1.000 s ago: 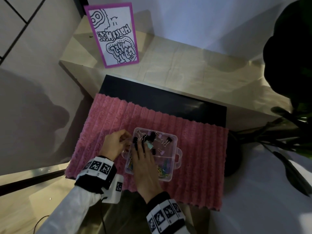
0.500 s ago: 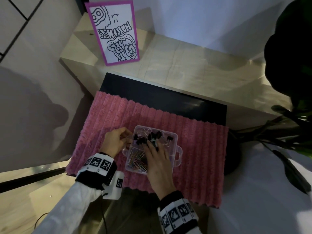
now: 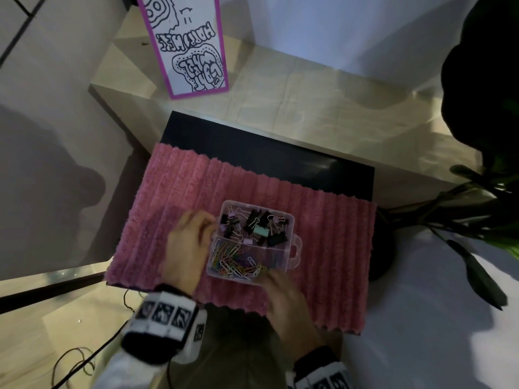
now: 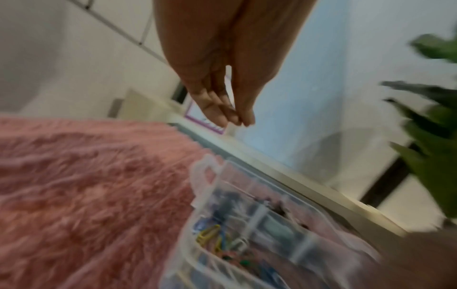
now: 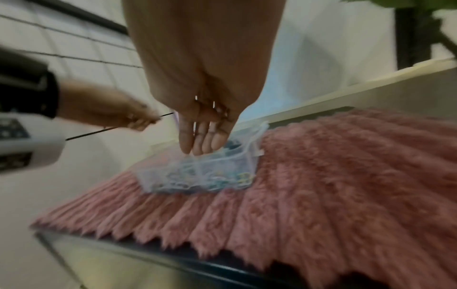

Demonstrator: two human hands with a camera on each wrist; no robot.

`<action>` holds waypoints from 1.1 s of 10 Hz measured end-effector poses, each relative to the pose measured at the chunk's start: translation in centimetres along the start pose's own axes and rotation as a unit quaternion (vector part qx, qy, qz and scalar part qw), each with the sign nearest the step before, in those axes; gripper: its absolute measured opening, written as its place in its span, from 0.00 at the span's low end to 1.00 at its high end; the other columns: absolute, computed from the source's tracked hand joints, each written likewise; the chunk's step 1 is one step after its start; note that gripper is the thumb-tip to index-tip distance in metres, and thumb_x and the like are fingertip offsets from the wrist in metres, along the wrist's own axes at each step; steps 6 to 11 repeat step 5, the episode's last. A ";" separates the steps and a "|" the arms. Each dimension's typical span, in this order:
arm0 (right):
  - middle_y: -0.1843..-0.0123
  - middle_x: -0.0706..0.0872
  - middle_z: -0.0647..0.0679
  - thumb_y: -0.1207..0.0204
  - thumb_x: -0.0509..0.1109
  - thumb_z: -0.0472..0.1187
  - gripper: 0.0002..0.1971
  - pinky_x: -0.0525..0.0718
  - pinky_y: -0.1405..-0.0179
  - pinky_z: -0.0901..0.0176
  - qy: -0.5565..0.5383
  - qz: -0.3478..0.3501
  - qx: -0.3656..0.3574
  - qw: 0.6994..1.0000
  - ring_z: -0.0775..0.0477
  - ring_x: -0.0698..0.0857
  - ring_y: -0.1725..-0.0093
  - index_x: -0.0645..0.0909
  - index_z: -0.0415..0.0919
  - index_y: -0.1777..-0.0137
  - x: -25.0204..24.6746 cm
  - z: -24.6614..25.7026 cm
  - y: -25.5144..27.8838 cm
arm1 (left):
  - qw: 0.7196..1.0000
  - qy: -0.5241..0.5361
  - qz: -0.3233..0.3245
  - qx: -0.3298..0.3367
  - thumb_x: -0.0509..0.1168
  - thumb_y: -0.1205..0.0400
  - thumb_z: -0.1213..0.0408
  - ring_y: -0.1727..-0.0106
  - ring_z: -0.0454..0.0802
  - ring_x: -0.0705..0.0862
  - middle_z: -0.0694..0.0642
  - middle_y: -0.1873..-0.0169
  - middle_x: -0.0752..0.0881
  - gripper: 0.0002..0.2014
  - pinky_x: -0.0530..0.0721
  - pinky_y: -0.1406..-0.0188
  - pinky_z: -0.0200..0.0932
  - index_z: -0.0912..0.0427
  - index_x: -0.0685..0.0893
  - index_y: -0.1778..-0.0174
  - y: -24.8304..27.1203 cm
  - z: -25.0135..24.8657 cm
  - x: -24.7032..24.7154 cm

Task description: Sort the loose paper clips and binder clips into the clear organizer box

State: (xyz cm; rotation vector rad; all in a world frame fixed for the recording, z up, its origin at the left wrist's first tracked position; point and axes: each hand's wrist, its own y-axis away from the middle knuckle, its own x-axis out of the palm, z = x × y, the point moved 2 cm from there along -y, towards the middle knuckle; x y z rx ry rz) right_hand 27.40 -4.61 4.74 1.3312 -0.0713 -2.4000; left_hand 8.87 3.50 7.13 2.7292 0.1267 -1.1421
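The clear organizer box (image 3: 292, 220) lies open on a pink ribbed mat (image 3: 331, 237). Its far compartment holds black and pastel binder clips (image 3: 259, 227); the near one holds coloured paper clips (image 3: 236, 262). My left hand (image 3: 191, 240) sits at the box's left side with its fingers (image 4: 222, 111) nearly straight, tips together, and nothing visible between them. My right hand (image 3: 280, 296) is at the near edge, its straight fingers (image 5: 200, 140) pointing down at the rim of the box (image 5: 247, 156). Both wrist views are blurred.
The mat covers a black tabletop (image 3: 266, 161) that stands against a pale wooden bench (image 3: 323, 102). A pink-bordered card (image 3: 191, 46) leans at the back left. A dark leafy plant (image 3: 483, 113) crowds the right side. A thin cable (image 3: 78, 360) lies on the floor at the lower left.
My right hand has drawn back from over the binder clip compartment to the box's near edge, uncovering the contents. The left hand has stayed by the box's left side.
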 end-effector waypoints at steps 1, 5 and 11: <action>0.48 0.85 0.52 0.33 0.64 0.39 0.14 0.86 0.49 0.60 0.074 0.061 -0.009 0.995 0.52 0.83 0.46 0.82 0.47 0.47 2.0 1.1 -1.0 | 0.983 -0.069 0.159 0.063 0.66 0.24 0.71 0.54 0.49 0.84 0.53 0.53 0.84 0.07 0.76 0.59 0.35 0.57 0.85 0.55 3.6 -1.1 2.5; 0.47 0.85 0.48 0.34 0.57 0.15 0.24 0.74 0.44 0.84 -0.165 -0.107 0.148 0.969 0.52 0.84 0.48 0.84 0.37 0.46 -4.0 -3.0 -1.3 | 0.997 0.022 0.036 -0.065 0.63 0.24 0.79 0.57 0.49 0.84 0.58 0.54 0.86 0.10 0.81 0.49 0.42 0.63 0.84 0.52 2.3 4.4 0.4; 0.47 0.85 0.48 0.34 0.57 0.15 0.24 0.74 0.44 0.84 -0.165 -0.107 0.148 0.969 0.52 0.84 0.48 0.84 0.37 0.46 -4.0 -3.0 -1.3 | 0.997 0.022 0.036 -0.065 0.63 0.24 0.79 0.57 0.49 0.84 0.58 0.54 0.86 0.10 0.81 0.49 0.42 0.63 0.84 0.52 2.3 4.4 0.4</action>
